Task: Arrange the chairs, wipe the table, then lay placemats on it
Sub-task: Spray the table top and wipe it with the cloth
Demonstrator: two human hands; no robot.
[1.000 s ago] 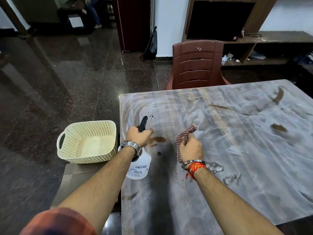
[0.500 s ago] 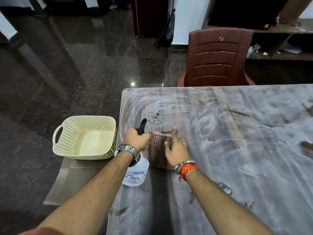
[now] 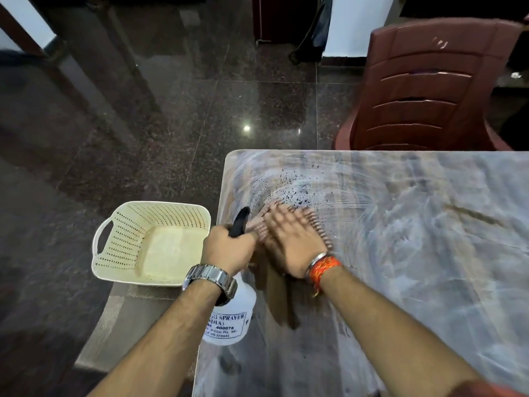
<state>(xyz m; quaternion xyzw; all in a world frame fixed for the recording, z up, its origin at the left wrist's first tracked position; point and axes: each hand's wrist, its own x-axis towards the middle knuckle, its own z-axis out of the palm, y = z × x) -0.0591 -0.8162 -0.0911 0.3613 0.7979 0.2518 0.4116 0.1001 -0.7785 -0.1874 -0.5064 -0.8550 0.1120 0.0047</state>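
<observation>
We start with the table, which fills the right and lower part of the view. Its grey top is streaked with pale arcs of wet smear, with dark specks near the far left corner, so we judge the wiping step to be under way and unfinished. The brown plastic chair stands pushed up to the far edge, which suggests the chairs are already arranged.

Off the left edge, just beside that corner and lower than the top, a cream perforated basket sits on a grey woven mat. We take the mat for a placemat parked off the wet surface until the top is dry. What carries it we cannot tell.

The white spray bottle hangs over the left edge, its black nozzle pointing at the specked patch, likely kept ready for another squirt. Its label is partly hidden by the wrist; we can read "SPRAYER", "400078" and part of a "Price Rs." line.

The left hand is clamped round the bottle's neck. The right hand, close beside it, lies flat with fingers spread, pressing a checked cloth to the top near the left edge. Both are motion-blurred.

A steel watch is on the left wrist, and a red thread on the right.
</observation>
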